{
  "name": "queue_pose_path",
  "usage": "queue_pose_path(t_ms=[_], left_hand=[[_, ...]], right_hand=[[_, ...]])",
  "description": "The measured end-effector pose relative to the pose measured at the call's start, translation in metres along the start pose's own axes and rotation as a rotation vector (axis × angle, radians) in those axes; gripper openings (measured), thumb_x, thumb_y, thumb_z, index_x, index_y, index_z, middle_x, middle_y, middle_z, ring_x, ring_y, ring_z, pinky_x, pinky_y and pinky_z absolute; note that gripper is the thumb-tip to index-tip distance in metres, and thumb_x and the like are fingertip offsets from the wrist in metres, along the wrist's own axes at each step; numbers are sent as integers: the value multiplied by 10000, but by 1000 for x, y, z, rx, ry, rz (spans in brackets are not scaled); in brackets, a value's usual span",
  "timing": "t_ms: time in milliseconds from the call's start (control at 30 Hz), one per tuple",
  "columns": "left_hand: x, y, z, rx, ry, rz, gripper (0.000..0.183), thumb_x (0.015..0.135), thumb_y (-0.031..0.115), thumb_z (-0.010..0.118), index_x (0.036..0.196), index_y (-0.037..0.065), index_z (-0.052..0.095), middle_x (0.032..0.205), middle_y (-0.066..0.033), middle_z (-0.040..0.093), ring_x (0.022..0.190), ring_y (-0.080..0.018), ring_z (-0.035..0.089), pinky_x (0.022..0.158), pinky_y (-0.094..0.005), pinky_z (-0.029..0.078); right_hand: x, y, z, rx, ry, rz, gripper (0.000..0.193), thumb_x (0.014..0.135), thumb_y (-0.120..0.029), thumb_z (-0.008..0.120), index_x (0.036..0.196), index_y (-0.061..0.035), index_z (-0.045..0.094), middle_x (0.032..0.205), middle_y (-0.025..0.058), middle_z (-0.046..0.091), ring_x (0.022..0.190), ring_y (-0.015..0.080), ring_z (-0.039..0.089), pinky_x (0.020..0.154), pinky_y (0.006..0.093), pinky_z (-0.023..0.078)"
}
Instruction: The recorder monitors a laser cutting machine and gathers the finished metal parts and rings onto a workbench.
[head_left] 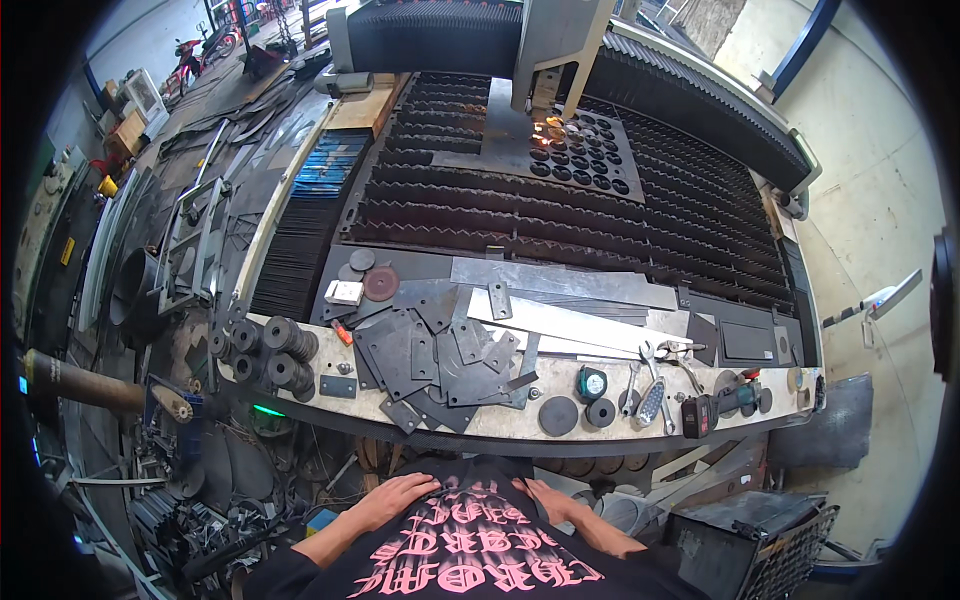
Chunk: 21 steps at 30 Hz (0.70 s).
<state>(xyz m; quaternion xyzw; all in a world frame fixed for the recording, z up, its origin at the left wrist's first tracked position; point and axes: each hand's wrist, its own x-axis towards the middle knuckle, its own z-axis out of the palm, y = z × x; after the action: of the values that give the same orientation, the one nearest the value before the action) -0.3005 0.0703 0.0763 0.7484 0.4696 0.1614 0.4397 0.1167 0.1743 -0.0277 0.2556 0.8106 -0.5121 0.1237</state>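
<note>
My left hand (402, 495) lies against the left side of my black shirt (470, 540) with its fingers stretched out and nothing in them. At the shirt's other side rests my right hand (548, 501), its fingers also out flat, partly cut off by the cloth. Both hands are below the front edge of a pale worktable (480, 415), apart from it. Closest on the table are a pile of dark flat metal plates with holes (410, 350), a grey disc (558, 415) and a green tape measure (592, 382).
Beyond the table, sparks fly under a cutting machine's head (545, 95) over a sheet with round holes (590, 160) on a slatted bed (450, 215). Stacked dark rings (285, 335) stand left; wrenches (652, 400) and a cordless power tool (700, 415) lie right. Scrap metal (230, 530) crowds the lower left.
</note>
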Motion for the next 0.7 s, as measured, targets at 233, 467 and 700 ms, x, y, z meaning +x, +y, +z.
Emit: queue_pose_path(t_ms=[233, 467, 700], left_hand=[[1, -4, -1, 20, -9, 4, 593, 976, 95, 455, 1560, 154, 369, 1548, -148, 422, 1443, -332, 419, 1188, -449, 349], [2, -8, -2, 23, -18, 3, 597, 977, 97, 451, 1564, 161, 365, 1556, -141, 417, 1452, -328, 411, 1195, -443, 343], [1, -9, -2, 9, -10, -3, 584, 987, 103, 446, 1564, 161, 369, 1554, -141, 423, 1449, -326, 416, 1195, -439, 345]], right_hand=[[0, 2, 1, 18, 21, -9, 1052, 773, -471, 765, 1617, -135, 235, 1605, 251, 298, 1442, 470, 350, 1176, 524, 351], [4, 0, -1, 6, 37, -29, 1038, 773, -458, 765, 1610, -125, 249, 1592, 239, 328, 1433, 455, 368, 1172, 519, 355], [7, -3, -6, 44, 15, -33, 1123, 723, -499, 795, 1598, -59, 244, 1588, 244, 325, 1390, 485, 382, 1161, 513, 347]])
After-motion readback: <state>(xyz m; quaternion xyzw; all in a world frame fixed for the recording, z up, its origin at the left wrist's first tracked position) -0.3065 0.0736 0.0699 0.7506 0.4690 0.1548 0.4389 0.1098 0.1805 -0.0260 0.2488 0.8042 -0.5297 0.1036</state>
